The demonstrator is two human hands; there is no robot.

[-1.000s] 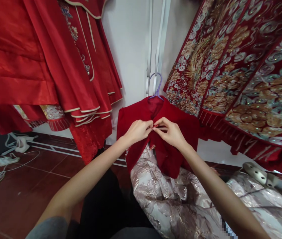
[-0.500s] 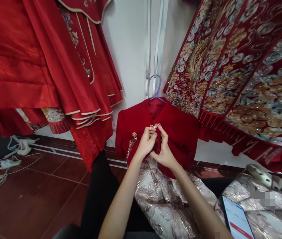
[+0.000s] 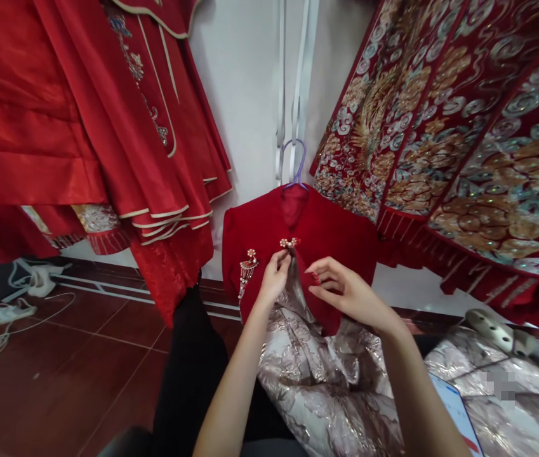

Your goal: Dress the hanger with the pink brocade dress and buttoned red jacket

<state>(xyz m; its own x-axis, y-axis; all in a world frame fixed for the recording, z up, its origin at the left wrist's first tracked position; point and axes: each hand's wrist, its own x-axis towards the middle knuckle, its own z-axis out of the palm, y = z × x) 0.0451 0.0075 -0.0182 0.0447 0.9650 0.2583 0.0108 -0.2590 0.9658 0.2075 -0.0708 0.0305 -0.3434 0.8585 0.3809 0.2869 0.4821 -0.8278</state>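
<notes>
A small red velvet jacket (image 3: 331, 231) hangs on a purple hanger (image 3: 298, 162) against the white wall. Its front is joined by a pearl and gold clasp (image 3: 289, 242), and a beaded brooch (image 3: 249, 266) hangs on its left chest. My left hand (image 3: 275, 277) pinches the jacket's left front edge just under the clasp. My right hand (image 3: 348, 291) is a little to the right, fingers curled and apart from the cloth, holding nothing that I can see. A pale brocade skirt (image 3: 336, 387) spreads out below the jacket over my lap.
Red satin gowns (image 3: 83, 127) hang at the left, an embroidered red and gold gown (image 3: 464, 127) at the right. White cables (image 3: 7, 311) lie on the red tile floor. A phone (image 3: 457, 412) and a white power strip (image 3: 500, 330) rest at the lower right.
The clasp was fastened under both hands a second ago. Both hands have dropped below it, and my right hand has drawn away to the right, off the jacket.
</notes>
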